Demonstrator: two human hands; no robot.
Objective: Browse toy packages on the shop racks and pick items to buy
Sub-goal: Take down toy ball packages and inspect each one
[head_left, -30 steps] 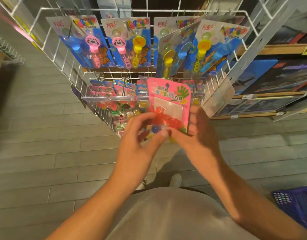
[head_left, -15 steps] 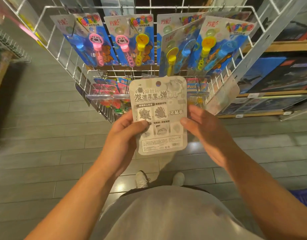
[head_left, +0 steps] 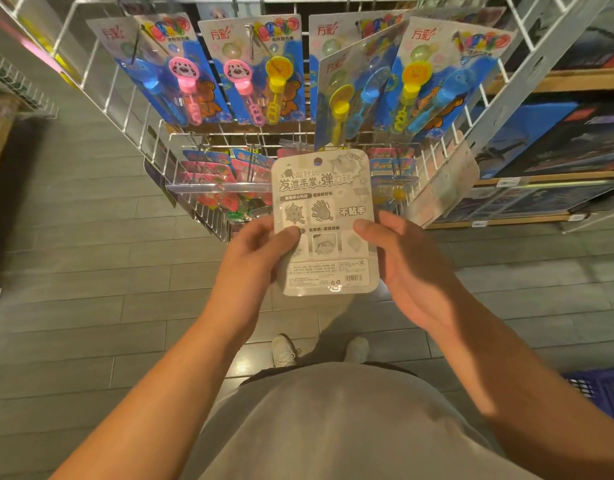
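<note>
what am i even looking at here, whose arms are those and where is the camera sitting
There is no machine here: these are a person's two bare arms, filmed by a wide-angle camera worn on the head and looking forward and down. That is why you see the grey shirt and the shoes at the bottom, and why straight lines bend.

The person stands on a grey tiled floor in front of a white wire rack. Carded bubble wand packs, blue with pink, yellow and blue wands, hang along its top row, and smaller colourful packs hang lower down.

Both hands hold one toy package, its pale printed back facing the camera. The left hand pinches its left edge with the thumb on top; the right hand holds its right edge. A blue basket shows at lower right.
</note>
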